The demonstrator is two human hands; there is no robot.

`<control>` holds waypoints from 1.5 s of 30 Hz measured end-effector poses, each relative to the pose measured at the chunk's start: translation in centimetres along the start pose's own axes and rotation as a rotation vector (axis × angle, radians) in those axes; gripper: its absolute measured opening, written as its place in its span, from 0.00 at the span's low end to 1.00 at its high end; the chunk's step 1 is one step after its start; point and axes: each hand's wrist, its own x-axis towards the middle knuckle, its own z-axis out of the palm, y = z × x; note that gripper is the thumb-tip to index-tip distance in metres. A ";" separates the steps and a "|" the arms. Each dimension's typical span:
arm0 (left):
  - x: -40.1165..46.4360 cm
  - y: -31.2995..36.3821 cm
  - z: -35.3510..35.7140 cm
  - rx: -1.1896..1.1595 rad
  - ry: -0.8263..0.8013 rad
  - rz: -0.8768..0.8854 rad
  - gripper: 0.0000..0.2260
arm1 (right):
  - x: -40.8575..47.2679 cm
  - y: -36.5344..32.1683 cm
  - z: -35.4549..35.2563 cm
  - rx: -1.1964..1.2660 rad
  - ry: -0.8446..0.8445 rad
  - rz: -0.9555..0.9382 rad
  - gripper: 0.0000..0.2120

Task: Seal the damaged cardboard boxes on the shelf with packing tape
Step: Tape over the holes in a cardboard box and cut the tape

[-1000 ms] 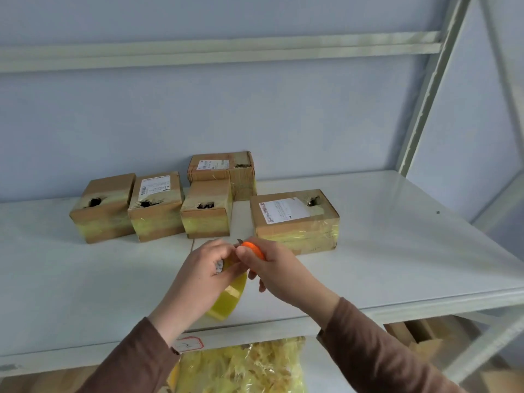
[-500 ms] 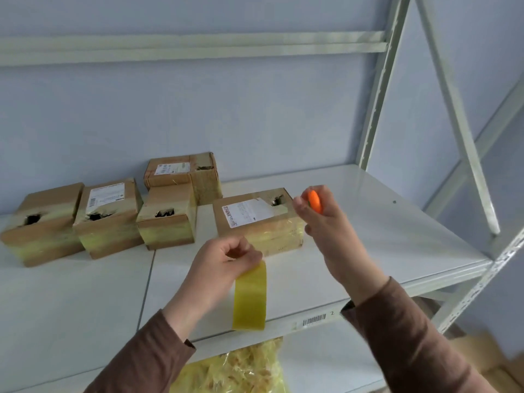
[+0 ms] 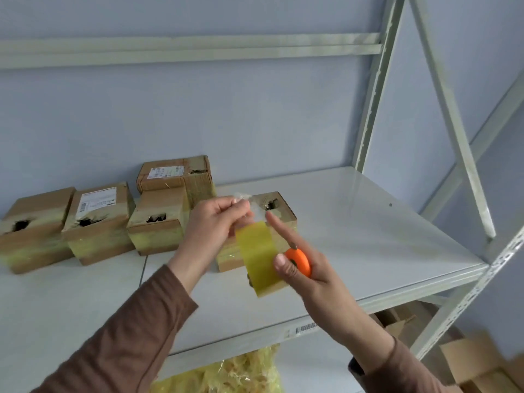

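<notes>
My left hand (image 3: pixel 211 228) pinches the top end of a yellowish strip of packing tape (image 3: pixel 259 258) that hangs down in front of the nearest cardboard box (image 3: pixel 280 207), whose top has a torn hole. My right hand (image 3: pixel 304 268) grips a small orange cutter (image 3: pixel 299 260) while its forefinger points up along the strip's right edge. Several more brown boxes stand to the left, among them one with a label and a torn front (image 3: pixel 97 219), one at the far left (image 3: pixel 31 228) and a small one (image 3: pixel 158 219) before a rear box (image 3: pixel 175 174).
The white metal shelf (image 3: pixel 368 236) has open surface to the right of the boxes. Grey uprights and a diagonal brace (image 3: pixel 450 114) stand at the right. A bag of yellow filler (image 3: pixel 226 375) lies below the shelf, with cardboard boxes (image 3: pixel 476 361) on the floor.
My right hand came down from beside the box to the strip's right edge. My left hand lifted the cut strip higher, in front of the nearest box. The view shifted slightly.
</notes>
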 end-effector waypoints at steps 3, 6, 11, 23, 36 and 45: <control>4.0 0.9 -0.5 -0.029 -0.025 -0.102 0.08 | -0.2 -0.1 -0.8 0.029 0.060 0.083 0.23; 7.8 1.4 -0.2 0.014 -0.044 -0.117 0.08 | -1.1 0.6 -1.1 0.044 0.053 0.181 0.21; 11.5 0.1 2.1 0.150 -0.103 -0.143 0.06 | -1.1 0.2 -3.4 0.078 0.143 0.261 0.29; 15.1 -3.9 3.2 0.301 -0.120 -0.167 0.17 | 1.6 2.2 -3.7 -0.092 0.302 0.333 0.05; 15.2 -5.4 4.1 0.841 -0.075 -0.112 0.25 | 1.9 3.1 -4.3 -0.090 0.278 0.362 0.05; 14.5 -5.2 4.0 0.780 0.056 0.201 0.16 | 1.8 3.0 -4.2 -0.056 0.283 0.368 0.05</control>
